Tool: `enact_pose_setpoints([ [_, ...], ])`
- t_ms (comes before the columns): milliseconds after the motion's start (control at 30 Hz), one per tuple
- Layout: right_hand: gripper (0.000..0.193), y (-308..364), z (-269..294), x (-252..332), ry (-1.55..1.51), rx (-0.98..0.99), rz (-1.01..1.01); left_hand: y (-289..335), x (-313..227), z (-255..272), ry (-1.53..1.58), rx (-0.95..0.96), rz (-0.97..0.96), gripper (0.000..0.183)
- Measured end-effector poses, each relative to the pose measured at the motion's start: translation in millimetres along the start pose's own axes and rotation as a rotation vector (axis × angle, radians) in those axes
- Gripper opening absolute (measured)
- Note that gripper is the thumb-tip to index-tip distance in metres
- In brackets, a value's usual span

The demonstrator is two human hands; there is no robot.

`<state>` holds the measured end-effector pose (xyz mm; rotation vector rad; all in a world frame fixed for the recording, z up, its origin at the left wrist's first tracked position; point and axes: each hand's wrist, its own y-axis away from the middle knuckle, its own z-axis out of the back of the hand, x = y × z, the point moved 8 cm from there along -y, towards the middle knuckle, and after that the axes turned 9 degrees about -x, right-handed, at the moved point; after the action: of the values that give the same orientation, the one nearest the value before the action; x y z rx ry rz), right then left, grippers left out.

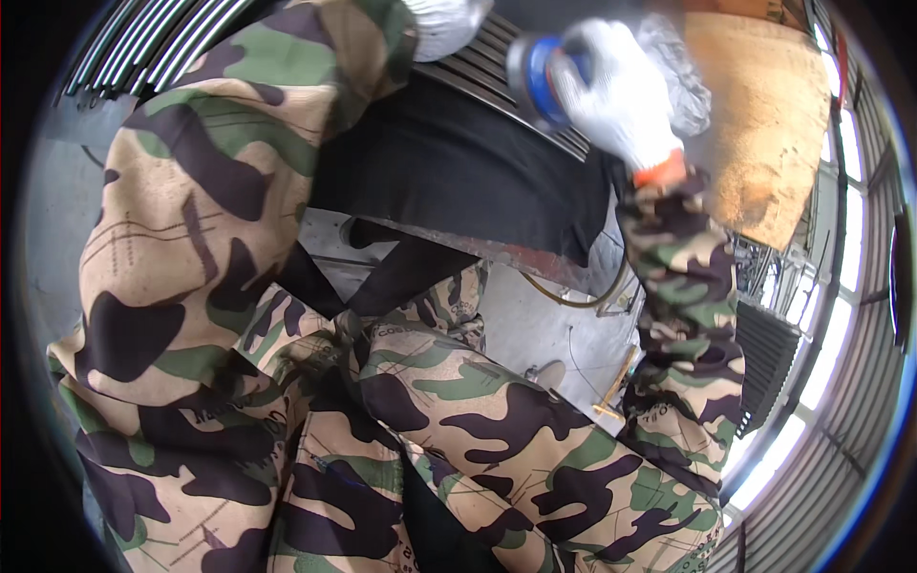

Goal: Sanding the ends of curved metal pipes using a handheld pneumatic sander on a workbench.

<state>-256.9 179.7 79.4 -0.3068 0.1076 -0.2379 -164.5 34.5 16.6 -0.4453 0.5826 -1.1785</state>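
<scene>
My right hand [621, 91], in a white knitted glove with an orange cuff, is closed around a blue round object with a grey face [546, 81]. Motion blur leaves its exact kind unclear. It is above the right end of several dark metal bars [506, 100] laid side by side. A crumpled clear plastic bag [676, 81] sits just behind that hand. My left hand [444, 27], also white-gloved, is at the upper edge near the bars' far part; its fingers are out of sight. Black cloth [449, 158] covers the work surface below the bars.
A wooden board [769, 124] stands at the right. More long metal bars [158, 48] lie at the upper left. Beneath the cloth's front edge, a yellowish hose [564, 304] curves above the grey floor [535, 334]. A dark ribbed stack [767, 353] is farther right.
</scene>
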Motion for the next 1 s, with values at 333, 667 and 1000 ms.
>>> enact_pose_setpoints([
  [333, 0.025, -19.8, -5.0, 19.6, -0.011, 0.036, 0.006, 4.1, 12.2, 18.0, -0.060, 0.027, -0.077, 0.055],
  [667, 0.022, 2.1, 8.4, -15.7, -0.002, -0.168, -0.073, -7.0, -22.5, 8.1, -0.152, 0.043, -0.226, 0.050],
  [1000, 0.025, 1.2, 10.0, -6.7, -0.034, -0.233, -0.076, 5.0, -12.5, 12.7, -0.020, 0.070, -0.358, 0.064],
])
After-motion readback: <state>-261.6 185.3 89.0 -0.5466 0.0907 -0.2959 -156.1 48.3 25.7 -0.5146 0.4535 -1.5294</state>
